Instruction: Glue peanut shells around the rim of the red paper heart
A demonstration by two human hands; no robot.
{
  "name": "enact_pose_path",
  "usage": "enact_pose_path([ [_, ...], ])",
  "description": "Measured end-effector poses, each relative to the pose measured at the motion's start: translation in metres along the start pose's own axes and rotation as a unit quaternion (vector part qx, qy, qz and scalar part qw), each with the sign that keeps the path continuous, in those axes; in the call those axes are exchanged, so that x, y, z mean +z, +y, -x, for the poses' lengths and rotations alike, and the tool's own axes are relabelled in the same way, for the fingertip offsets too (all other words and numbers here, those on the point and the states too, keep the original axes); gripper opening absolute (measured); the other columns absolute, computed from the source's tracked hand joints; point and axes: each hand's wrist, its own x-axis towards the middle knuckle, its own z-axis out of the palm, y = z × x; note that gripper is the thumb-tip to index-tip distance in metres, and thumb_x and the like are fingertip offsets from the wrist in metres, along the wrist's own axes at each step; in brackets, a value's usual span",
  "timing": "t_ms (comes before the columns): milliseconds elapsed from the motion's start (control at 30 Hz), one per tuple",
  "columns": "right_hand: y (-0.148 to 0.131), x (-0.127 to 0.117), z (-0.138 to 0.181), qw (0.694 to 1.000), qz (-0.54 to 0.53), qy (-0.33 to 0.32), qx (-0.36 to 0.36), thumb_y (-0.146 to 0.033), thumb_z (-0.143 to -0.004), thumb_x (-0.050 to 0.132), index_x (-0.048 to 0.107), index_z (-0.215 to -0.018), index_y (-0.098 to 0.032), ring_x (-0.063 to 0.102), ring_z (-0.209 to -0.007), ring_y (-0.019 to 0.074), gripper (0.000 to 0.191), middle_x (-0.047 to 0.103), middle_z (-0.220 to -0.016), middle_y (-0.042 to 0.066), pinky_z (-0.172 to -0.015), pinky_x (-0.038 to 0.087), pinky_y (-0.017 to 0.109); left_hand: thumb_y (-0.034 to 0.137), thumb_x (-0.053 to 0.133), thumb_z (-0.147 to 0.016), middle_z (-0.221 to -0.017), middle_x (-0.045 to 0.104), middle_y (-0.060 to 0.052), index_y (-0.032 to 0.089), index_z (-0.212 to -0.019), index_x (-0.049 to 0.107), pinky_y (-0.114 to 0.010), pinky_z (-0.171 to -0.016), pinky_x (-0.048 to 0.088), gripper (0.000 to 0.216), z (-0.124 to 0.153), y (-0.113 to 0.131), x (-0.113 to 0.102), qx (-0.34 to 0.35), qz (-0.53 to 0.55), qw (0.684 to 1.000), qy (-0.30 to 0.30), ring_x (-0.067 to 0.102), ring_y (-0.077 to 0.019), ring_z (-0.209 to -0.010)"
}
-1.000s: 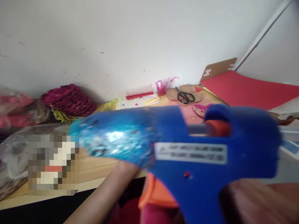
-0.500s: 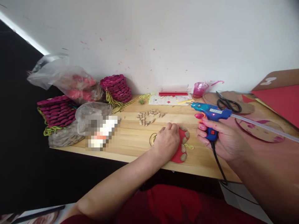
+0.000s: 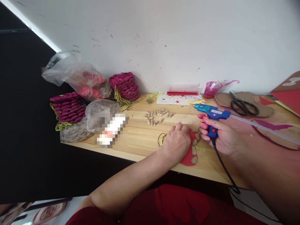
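My right hand [image 3: 221, 137] is closed around the grip of a blue hot glue gun [image 3: 211, 114], its nozzle pointing left above the table and a clear glue stick jutting out behind. My left hand [image 3: 177, 142] lies palm down on a red felt piece [image 3: 189, 154] edged with tan shells and a yellow cord. Its fingers are curled over the piece. A loose pile of shells [image 3: 158, 115] sits just beyond the left hand.
On the wooden table [image 3: 138, 137] stand woven magenta baskets [image 3: 125, 86], plastic bags [image 3: 77, 76], a pink cup [image 3: 212, 89], black scissors [image 3: 243, 106], cardboard cutouts and red paper [image 3: 287, 103] at right. The glue gun's black cord hangs over the front edge.
The glue gun went from close to the camera down to the table a second ago. Since half a second ago the view shifted slightly; both hands hold about the same places.
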Motion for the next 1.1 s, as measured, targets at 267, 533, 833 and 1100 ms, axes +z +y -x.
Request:
enact_pose_path([
  [267,-0.006,0.005,-0.008,1.000,0.026,0.006,-0.010,-0.019,-0.073,0.076,0.065,-0.089,-0.018,0.046,-0.051,0.0098,0.020,0.050,-0.063,-0.002,-0.037,0.036,0.018,0.009,0.045,-0.096,-0.102,0.058,-0.014,0.008,-0.106,0.067,-0.034,-0.083,0.051,0.025,0.001,-0.001,0.004,0.007,0.003,1.000,0.012,0.053,-0.0257,-0.102],
  [533,0.003,-0.001,-0.012,0.998,0.027,-0.018,-0.056,-0.021,-0.074,0.076,0.069,-0.092,-0.020,0.046,-0.054,0.0108,0.019,0.050,-0.064,-0.002,-0.040,0.037,0.019,0.009,0.043,-0.097,-0.104,0.058,-0.014,0.007,-0.109,0.066,-0.035,-0.083,0.051,0.027,-0.001,-0.002,0.003,0.009,0.001,1.000,-0.011,0.054,-0.0262,-0.103],
  [833,0.001,-0.004,-0.011,0.997,0.002,-0.044,-0.056,-0.020,-0.071,0.078,0.068,-0.090,-0.019,0.048,-0.056,0.0104,0.021,0.051,-0.064,-0.002,-0.043,0.038,0.018,0.011,0.043,-0.098,-0.106,0.059,-0.014,0.008,-0.111,0.065,-0.034,-0.086,0.050,0.026,-0.001,-0.002,-0.004,0.003,0.005,1.000,-0.019,0.054,-0.0251,-0.105],
  [1100,0.000,-0.007,-0.012,0.997,-0.006,-0.063,-0.049,-0.022,-0.068,0.080,0.068,-0.087,-0.020,0.047,-0.057,0.0104,0.023,0.052,-0.063,-0.004,-0.044,0.039,0.017,0.014,0.039,-0.100,-0.110,0.062,-0.015,0.007,-0.125,0.059,-0.035,-0.087,0.049,0.032,0.004,0.004,-0.002,-0.032,-0.010,0.999,-0.005,0.057,-0.0255,-0.105],
])
